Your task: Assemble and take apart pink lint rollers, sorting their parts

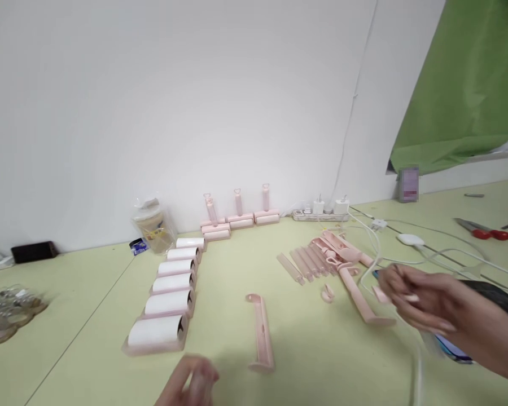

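My right hand [425, 307] is raised over the right side of the table, its fingers curled round a small pink plastic piece [380, 294] that partly shows between them. My left hand [190, 383] is at the bottom edge, blurred, with fingers bent; whether anything is in it I cannot tell. Between the hands lies a pink lint roller frame [262, 335]. A small pink ring-like part [327, 292] lies beyond it. Nearer the right hand is a pile of pink frames and handles [342, 254], with several clear pink tubes [307, 262] beside it.
White sticky rolls in pink holders [165, 304] form a row at left. Three assembled pink lint rollers [239, 211] stand by the wall. A power strip [320, 215], white cables [375, 242], a phone [454, 348] and red-handled scissors [486, 232] occupy the right.
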Motion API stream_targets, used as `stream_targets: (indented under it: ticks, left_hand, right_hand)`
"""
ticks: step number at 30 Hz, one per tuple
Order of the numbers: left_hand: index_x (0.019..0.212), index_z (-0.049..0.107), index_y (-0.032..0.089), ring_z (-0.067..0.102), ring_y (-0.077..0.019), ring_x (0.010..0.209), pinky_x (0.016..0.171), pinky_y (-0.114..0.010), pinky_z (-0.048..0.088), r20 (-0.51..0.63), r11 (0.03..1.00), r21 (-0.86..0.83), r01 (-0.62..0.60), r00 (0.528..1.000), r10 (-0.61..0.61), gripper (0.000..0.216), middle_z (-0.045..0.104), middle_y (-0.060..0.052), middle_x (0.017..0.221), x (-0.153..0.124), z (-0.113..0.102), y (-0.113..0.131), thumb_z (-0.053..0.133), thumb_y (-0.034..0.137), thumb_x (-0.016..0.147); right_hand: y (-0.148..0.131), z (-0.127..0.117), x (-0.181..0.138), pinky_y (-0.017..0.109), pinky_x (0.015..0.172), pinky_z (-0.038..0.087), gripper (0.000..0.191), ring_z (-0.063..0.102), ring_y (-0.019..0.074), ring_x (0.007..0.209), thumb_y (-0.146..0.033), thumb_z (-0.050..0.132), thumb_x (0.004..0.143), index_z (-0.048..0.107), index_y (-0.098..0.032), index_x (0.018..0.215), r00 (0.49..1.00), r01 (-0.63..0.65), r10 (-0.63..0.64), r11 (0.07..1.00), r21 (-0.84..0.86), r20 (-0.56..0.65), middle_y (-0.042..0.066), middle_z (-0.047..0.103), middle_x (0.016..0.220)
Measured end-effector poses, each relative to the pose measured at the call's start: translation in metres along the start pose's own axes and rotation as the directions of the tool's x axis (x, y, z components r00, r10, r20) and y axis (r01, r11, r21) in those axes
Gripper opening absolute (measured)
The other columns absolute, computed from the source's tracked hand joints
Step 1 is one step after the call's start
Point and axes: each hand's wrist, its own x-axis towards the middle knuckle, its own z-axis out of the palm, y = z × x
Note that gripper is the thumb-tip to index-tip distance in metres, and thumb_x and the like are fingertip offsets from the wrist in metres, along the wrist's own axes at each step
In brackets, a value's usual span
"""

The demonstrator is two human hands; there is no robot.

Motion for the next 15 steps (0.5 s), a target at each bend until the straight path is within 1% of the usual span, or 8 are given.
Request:
stream_targets:
  ticks: [1, 3, 5, 7, 8, 9, 12, 15]
  left_hand:
    - [0.079, 0.057, 0.022, 0.058, -0.0161, 0.069, 0.056, -0.025, 0.044, 0.006, 1.000, -0.021, -0.012, 1.000, 0.012, 0.032, 0.058, 0.002, 0.071, 0.005, 0.001, 0.009, 0.051, 0.052, 0.070]
    - [0.089, 0.056, 0.023, 0.057, -0.0159, 0.078, 0.067, -0.026, 0.044, 0.025, 0.998, -0.023, -0.051, 0.998, 0.051, 0.031, 0.059, 0.000, 0.082, 0.026, 0.009, 0.028, 0.049, 0.049, 0.074]
    - [0.100, 0.054, 0.018, 0.055, -0.0172, 0.087, 0.076, -0.026, 0.041, 0.085, 0.986, 0.094, -0.135, 0.988, 0.128, 0.039, 0.058, -0.003, 0.090, 0.059, 0.025, 0.043, 0.042, 0.049, 0.079]
    - [0.123, 0.032, 0.011, 0.057, -0.0185, 0.077, 0.067, -0.027, 0.042, 0.116, 0.960, 0.262, -0.101, 0.991, 0.072, 0.060, 0.059, -0.005, 0.084, 0.099, 0.044, 0.048, 0.038, 0.051, 0.079]
    - [0.129, 0.017, 0.007, 0.058, -0.0187, 0.074, 0.065, -0.026, 0.042, 0.110, 0.924, 0.375, -0.070, 0.994, 0.031, 0.067, 0.061, -0.006, 0.082, 0.119, 0.052, 0.047, 0.035, 0.050, 0.081]
    - [0.129, 0.012, 0.002, 0.058, -0.0208, 0.074, 0.064, -0.028, 0.041, 0.092, 0.901, 0.430, -0.050, 0.996, 0.011, 0.068, 0.062, -0.010, 0.082, 0.136, 0.060, 0.043, 0.035, 0.045, 0.082]
    - [0.127, 0.012, -0.006, 0.058, -0.0273, 0.084, 0.068, -0.032, 0.039, 0.052, 0.847, 0.532, -0.005, 0.998, -0.026, 0.068, 0.062, -0.021, 0.090, 0.174, 0.078, 0.027, 0.044, 0.031, 0.079]
    - [0.128, 0.010, -0.006, 0.056, -0.0297, 0.092, 0.071, -0.031, 0.038, 0.024, 0.805, 0.593, 0.018, 0.999, -0.040, 0.072, 0.061, -0.025, 0.097, 0.190, 0.090, 0.014, 0.048, 0.029, 0.078]
  right_hand:
    - [-0.009, -0.001, 0.012, 0.025, 0.042, 0.026, 0.031, 0.012, 0.0085, 0.038, -0.045, 0.030, 0.086, 0.049, -0.023, 0.074, 0.995, 0.038, -0.041, 0.999, -0.038, -0.095, -0.007, 0.024, 0.046]
    - [-0.020, 0.000, 0.030, 0.024, 0.042, 0.024, 0.027, 0.019, 0.0096, 0.039, -0.042, 0.032, 0.086, 0.052, -0.023, 0.085, 0.967, 0.055, -0.090, 0.987, -0.149, -0.240, -0.008, 0.022, 0.045]
    - [-0.020, 0.004, 0.037, 0.024, 0.045, 0.028, 0.028, 0.030, 0.0109, 0.044, -0.042, 0.037, 0.085, 0.053, -0.022, 0.096, 0.963, 0.018, -0.093, 0.958, -0.287, -0.252, -0.006, 0.031, 0.049]
    - [-0.014, 0.009, 0.036, 0.025, 0.048, 0.035, 0.032, 0.039, 0.0114, 0.048, -0.043, 0.039, 0.083, 0.054, -0.022, 0.102, 0.984, -0.028, -0.047, 0.910, -0.414, -0.170, -0.002, 0.045, 0.059]
    - [-0.010, 0.012, 0.034, 0.025, 0.049, 0.038, 0.033, 0.042, 0.0116, 0.050, -0.044, 0.039, 0.083, 0.055, -0.023, 0.104, 0.995, -0.045, -0.003, 0.881, -0.470, -0.102, 0.000, 0.052, 0.068]
    - [-0.007, 0.015, 0.031, 0.025, 0.049, 0.040, 0.032, 0.046, 0.0119, 0.051, -0.044, 0.039, 0.083, 0.056, -0.025, 0.103, 0.999, -0.047, 0.044, 0.851, -0.523, -0.018, 0.002, 0.056, 0.078]
    - [0.001, 0.025, 0.023, 0.023, 0.050, 0.044, 0.026, 0.055, 0.0145, 0.063, -0.036, 0.037, 0.084, 0.059, -0.030, 0.098, 0.970, 0.048, 0.127, 0.740, -0.671, 0.209, 0.002, 0.058, 0.094]
    - [0.010, 0.030, 0.021, 0.024, 0.060, 0.047, 0.025, 0.059, 0.0165, 0.073, -0.024, 0.040, 0.080, 0.060, -0.030, 0.095, 0.965, 0.153, 0.085, 0.580, -0.800, 0.246, 0.001, 0.060, 0.090]
